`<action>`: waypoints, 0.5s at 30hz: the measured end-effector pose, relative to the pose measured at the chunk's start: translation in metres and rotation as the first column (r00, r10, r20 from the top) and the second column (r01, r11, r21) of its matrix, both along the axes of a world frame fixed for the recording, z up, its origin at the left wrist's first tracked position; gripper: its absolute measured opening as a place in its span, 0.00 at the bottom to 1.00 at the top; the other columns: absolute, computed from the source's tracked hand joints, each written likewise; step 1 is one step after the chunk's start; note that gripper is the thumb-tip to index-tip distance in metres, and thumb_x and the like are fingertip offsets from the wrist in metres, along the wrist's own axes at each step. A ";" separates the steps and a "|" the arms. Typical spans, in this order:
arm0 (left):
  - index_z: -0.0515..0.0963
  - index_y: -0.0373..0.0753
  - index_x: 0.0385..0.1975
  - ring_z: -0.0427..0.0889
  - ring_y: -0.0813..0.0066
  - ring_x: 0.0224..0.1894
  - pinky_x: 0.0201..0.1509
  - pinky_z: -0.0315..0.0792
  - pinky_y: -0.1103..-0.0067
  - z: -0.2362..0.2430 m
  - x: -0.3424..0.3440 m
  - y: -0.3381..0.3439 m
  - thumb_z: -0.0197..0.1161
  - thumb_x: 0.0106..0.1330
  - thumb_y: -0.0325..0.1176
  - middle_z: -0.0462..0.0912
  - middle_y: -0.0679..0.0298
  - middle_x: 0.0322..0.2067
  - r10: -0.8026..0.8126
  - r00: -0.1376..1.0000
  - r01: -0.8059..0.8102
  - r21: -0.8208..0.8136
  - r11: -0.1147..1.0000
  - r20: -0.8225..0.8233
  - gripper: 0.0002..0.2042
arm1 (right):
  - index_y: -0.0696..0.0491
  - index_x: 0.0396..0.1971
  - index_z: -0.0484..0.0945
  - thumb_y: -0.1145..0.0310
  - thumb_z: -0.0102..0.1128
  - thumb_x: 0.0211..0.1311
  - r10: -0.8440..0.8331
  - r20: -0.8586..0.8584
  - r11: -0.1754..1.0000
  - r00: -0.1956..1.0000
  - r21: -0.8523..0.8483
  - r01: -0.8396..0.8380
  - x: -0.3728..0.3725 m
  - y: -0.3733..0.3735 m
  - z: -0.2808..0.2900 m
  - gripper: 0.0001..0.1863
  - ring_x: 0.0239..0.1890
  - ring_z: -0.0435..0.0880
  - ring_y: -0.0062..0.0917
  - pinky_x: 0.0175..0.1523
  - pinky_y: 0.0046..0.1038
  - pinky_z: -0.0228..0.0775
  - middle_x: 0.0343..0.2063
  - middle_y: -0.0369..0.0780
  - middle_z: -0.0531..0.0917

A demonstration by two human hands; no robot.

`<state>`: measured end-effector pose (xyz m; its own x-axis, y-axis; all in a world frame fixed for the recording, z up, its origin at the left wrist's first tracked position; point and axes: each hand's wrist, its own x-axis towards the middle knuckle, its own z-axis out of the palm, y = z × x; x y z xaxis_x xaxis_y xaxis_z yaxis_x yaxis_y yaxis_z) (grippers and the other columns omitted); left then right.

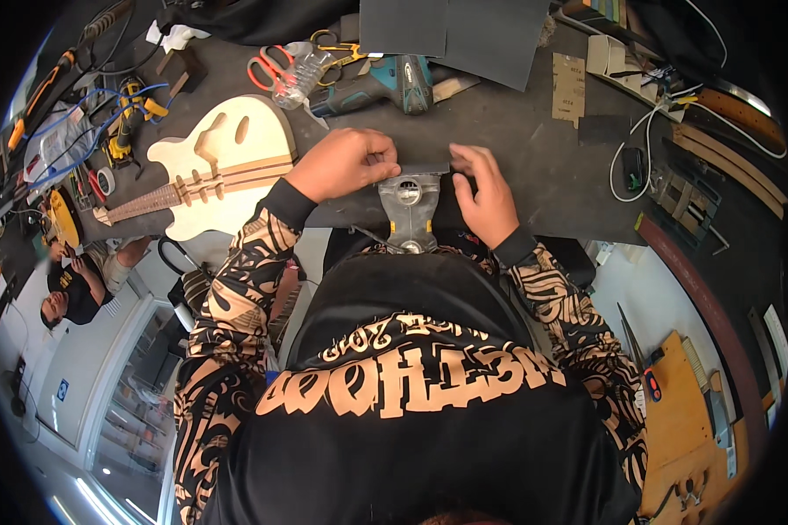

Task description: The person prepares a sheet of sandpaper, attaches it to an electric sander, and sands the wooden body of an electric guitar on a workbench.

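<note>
A grey sander (409, 219) with a round port stands at the bench's near edge, close to my body. Along its far end lies a dark strip that looks like sandpaper (431, 169). My left hand (348, 163) is closed at the left end of that strip, thumb and fingers pinched together there. On the other side, my right hand (484, 192) is open beside the strip's right end, thumb and forefinger apart. Whether its fingertips touch the strip is hard to tell.
An unfinished guitar body with neck (228, 162) lies left of my hands. Beyond stand a teal power tool (394, 87), red-handled scissors (271, 70) and black sheets (490, 44). Brown sandpaper (568, 87) and a white cable (617, 162) lie right. Another person (83, 280) is at far left.
</note>
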<state>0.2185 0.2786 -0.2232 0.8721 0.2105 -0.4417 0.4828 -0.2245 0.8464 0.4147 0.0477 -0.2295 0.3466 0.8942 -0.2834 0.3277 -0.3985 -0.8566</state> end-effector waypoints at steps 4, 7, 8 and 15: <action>0.91 0.37 0.43 0.91 0.53 0.38 0.43 0.82 0.62 0.002 0.005 -0.001 0.76 0.69 0.35 0.90 0.56 0.35 0.022 0.997 -0.021 -0.016 1.000 0.078 0.09 | 0.57 0.66 0.81 0.72 0.59 0.83 -0.113 -0.247 0.913 0.962 -0.408 0.002 0.002 -0.005 -0.013 0.17 0.46 0.94 0.36 0.57 0.36 0.84 0.48 0.48 0.92; 0.91 0.36 0.49 0.90 0.57 0.36 0.42 0.83 0.65 0.007 0.010 0.000 0.76 0.70 0.32 0.89 0.56 0.35 -0.112 0.986 0.091 0.163 0.982 0.124 0.11 | 0.59 0.61 0.83 0.69 0.58 0.85 -0.231 -0.356 0.943 0.905 -0.310 0.118 -0.003 -0.002 -0.022 0.15 0.43 0.95 0.37 0.54 0.35 0.85 0.38 0.47 0.93; 0.92 0.36 0.48 0.89 0.54 0.36 0.42 0.83 0.64 0.007 0.010 0.001 0.75 0.70 0.32 0.89 0.56 0.35 -0.125 0.984 0.103 0.169 0.980 0.128 0.11 | 0.60 0.59 0.83 0.68 0.58 0.85 -0.210 -0.335 0.941 0.918 -0.326 0.096 -0.002 -0.001 -0.022 0.14 0.43 0.95 0.37 0.54 0.35 0.85 0.39 0.48 0.93; 0.92 0.36 0.47 0.88 0.48 0.36 0.42 0.83 0.61 0.006 0.009 -0.003 0.75 0.67 0.30 0.88 0.54 0.35 -0.165 0.972 0.119 0.252 0.960 0.168 0.11 | 0.59 0.57 0.85 0.65 0.57 0.87 -0.180 -0.319 0.936 0.931 -0.345 0.063 0.009 0.007 -0.013 0.14 0.44 0.96 0.38 0.53 0.36 0.85 0.42 0.50 0.93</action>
